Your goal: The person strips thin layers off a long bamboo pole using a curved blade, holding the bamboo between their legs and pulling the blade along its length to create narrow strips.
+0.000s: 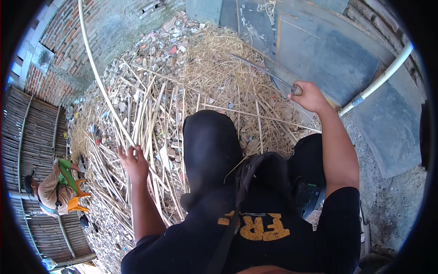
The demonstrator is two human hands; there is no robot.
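**Long blade in right hand, pale pole at left hand**

Blade tool (263, 69): long, thin, dark grey metal, slightly curved, short brownish handle (297, 90). Sits toward 1 o'clock, above the edge of a dry straw heap (219, 52). Long axis slants; tip points to 10 o'clock, handle end to 4 o'clock.

Right hand (311, 97), at 2 o'clock: clenched round the handle, thumb side toward the blade.

Pole (92, 64): pale cream, long, slender, looks bowed (fisheye bends it). Spans about 9 to 11 o'clock; long axis runs from the left hand up to the top edge, far end pointing roughly to 11 o'clock.

Left hand (136, 166), between 8 and 9 o'clock: fingers half-curled at the pole's lower end; can't tell if actually gripping. Split pale strips (147, 107) lie around it on rubble, mostly lengthwise, some crossing.

Writing: large orange-yellow lettering on the wearer's black shirt (191, 242), upside down in view.

Also: person (51, 194) on an orange chair (81, 196) at 8 o'clock; grey-blue sheets (328, 57) at 1 to 2 o'clock.
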